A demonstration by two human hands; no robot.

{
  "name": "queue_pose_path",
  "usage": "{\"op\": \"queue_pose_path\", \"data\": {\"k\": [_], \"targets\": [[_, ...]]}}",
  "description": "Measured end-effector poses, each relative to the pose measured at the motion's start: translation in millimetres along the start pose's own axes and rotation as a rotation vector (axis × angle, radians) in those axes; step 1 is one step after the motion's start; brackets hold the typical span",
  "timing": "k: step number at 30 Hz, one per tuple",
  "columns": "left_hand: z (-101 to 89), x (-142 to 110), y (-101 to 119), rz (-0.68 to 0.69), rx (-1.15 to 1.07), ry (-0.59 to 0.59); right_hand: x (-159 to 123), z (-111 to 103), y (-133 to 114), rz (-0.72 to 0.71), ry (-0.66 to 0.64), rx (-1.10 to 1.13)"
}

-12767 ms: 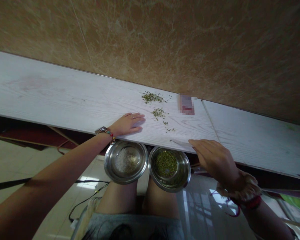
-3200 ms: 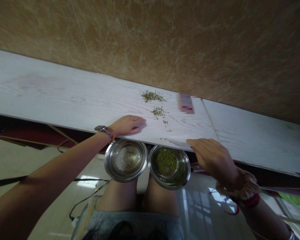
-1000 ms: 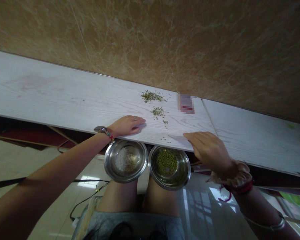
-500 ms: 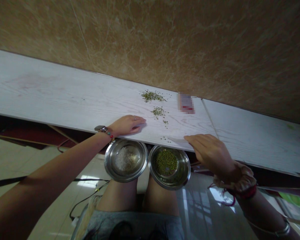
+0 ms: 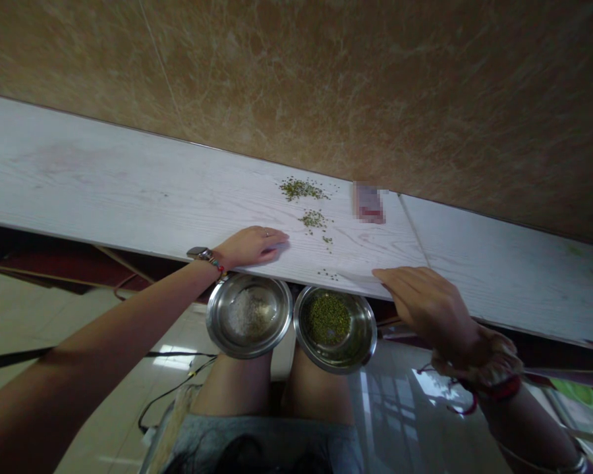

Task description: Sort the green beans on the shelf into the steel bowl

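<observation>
My left hand [image 5: 253, 245] lies flat on the white board [image 5: 153, 191], fingers stretched out and holding nothing. My right hand [image 5: 422, 294] is at the board's front edge, its fingers stretched to the left and nothing visible in them; its thumb is hidden. Between the hands, a few small green beans [image 5: 329, 275] lie near the edge. Farther back are a small heap of green beans [image 5: 313, 220] and a larger one [image 5: 301, 189]. Below the edge, a steel bowl [image 5: 366, 329] holds many green beans, and another steel bowl [image 5: 215, 322] holds whitish grains.
A blurred-out flat item [image 5: 369, 203] lies at the back of the board, by the brown marbled wall [image 5: 277, 79]. Both bowls rest over my legs [image 5: 316, 395]. A black cable [image 5: 163, 395] trails on the tiled floor at lower left.
My right hand has shifted slightly to the right along the board's edge. My left hand, the bean heaps and the bowls stay where they were.
</observation>
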State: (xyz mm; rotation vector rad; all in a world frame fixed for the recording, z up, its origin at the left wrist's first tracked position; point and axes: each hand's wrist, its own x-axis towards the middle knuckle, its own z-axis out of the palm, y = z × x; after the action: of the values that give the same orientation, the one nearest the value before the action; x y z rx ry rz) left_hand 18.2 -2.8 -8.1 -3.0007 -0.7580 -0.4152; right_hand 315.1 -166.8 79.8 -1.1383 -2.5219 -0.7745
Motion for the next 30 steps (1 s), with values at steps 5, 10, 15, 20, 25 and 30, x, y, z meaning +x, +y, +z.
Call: {"op": "queue_pose_path", "data": {"k": [5, 10, 15, 20, 25, 30], "targets": [[0.6, -0.2, -0.7, -0.003, -0.015, 0.002, -1.9, -3.2, -2.0, -0.004, 0.008, 0.006], [-0.2, -0.2, -0.3, -0.007, -0.015, 0.008, -4.2, -8.5, -6.2, 0.004, -0.014, 0.037], [-2.2, 0.3, 1.9, -0.024, -0.009, -0.009, -4.5, -5.7, -6.2, -0.009, 0.0, 0.016], [-1.3, 0.2, 1.3, -0.021, -0.018, -0.011, -6.6, -4.7, -2.3, -0.007, 0.003, -0.025], [-1.7, 0.4, 0.6, -0.015, -0.023, -0.016, -3.8, -6.1, -6.1, -0.008, -0.001, 0.023], [-1.4, 0.6, 0.3, -0.015, -0.013, -0.016, -3.2, -0.7, -3.6, -0.002, -0.004, 0.012]]}}
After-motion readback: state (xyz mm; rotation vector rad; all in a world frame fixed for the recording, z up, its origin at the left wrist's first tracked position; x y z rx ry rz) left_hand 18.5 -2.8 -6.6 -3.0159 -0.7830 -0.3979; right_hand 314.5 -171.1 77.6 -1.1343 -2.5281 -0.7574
